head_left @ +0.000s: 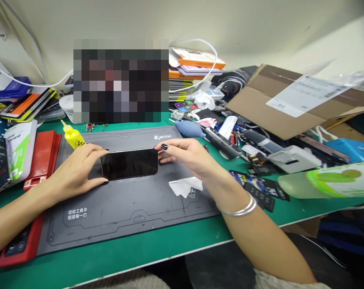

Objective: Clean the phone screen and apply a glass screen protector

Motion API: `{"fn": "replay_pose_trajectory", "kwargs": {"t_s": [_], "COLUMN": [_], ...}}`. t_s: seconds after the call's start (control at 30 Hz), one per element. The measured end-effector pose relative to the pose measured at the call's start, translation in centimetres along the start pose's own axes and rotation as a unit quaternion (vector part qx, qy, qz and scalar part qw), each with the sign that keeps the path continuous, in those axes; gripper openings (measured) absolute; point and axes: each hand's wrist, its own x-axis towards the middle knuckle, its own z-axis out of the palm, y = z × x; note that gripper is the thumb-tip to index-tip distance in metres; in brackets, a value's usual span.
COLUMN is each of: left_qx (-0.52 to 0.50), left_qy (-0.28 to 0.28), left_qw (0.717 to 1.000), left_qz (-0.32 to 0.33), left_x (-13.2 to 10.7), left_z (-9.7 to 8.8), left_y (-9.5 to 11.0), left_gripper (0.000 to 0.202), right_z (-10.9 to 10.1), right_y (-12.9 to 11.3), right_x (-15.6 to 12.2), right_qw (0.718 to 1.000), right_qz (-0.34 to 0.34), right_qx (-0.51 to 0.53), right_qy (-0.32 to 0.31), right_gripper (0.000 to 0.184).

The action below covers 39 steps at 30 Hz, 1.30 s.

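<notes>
Phone [129,163], dark glass facing up, sits on the upper half of a grey WKTOO repair mat [124,224], gripped across its short ends. Left hand [75,168] pinches one end between thumb and fingers; right hand [184,154] closes on the other with its fingertips. Below the phone, open mat stretches toward the green bench's front edge [169,245], with a crumpled white wipe [184,186] near the right wrist. Just past the left hand stands a yellow bottle [73,136]. A pixelated block [120,80] hides whatever stands behind the mat. An open cardboard box [278,100] sits at right, its contents hard to make out.
</notes>
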Motion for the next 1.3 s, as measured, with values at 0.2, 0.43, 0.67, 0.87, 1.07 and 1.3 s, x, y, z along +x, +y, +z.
{"fn": "replay_pose_trajectory", "kwargs": {"t_s": [0.2, 0.43, 0.67, 0.87, 1.07, 1.3], "left_qx": [-0.003, -0.011, -0.018, -0.027, -0.034, -0.015], "left_qy": [-0.015, -0.023, -0.033, -0.025, -0.023, -0.021], "left_qw": [1.000, 0.999, 0.998, 0.999, 0.998, 0.999], "left_qz": [-0.014, -0.028, -0.040, -0.040, -0.045, -0.033], "left_x": [0.06, 0.06, 0.05, -0.01, -0.04, 0.02], "left_z": [-0.05, -0.03, 0.04, 0.04, 0.01, -0.11], "left_y": [0.04, 0.00, -0.09, -0.27, -0.10, 0.09], "left_gripper": [0.051, 0.054, 0.054, 0.053, 0.053, 0.053], "right_z": [0.28, 0.49, 0.00, 0.23, 0.40, 0.45], "right_y": [0.49, 0.36, 0.17, 0.33, 0.18, 0.10], "right_x": [0.01, -0.50, -0.49, -0.45, -0.54, -0.54], "right_qw": [0.998, 0.994, 0.994, 0.993, 0.993, 0.996], "right_qz": [0.001, -0.036, -0.028, -0.048, -0.047, -0.034], "right_qx": [-0.054, -0.104, -0.107, -0.104, -0.109, -0.086], "right_qy": [-0.029, -0.029, -0.010, -0.009, 0.003, 0.005], "right_gripper": [0.027, 0.027, 0.032, 0.031, 0.029, 0.027]}}
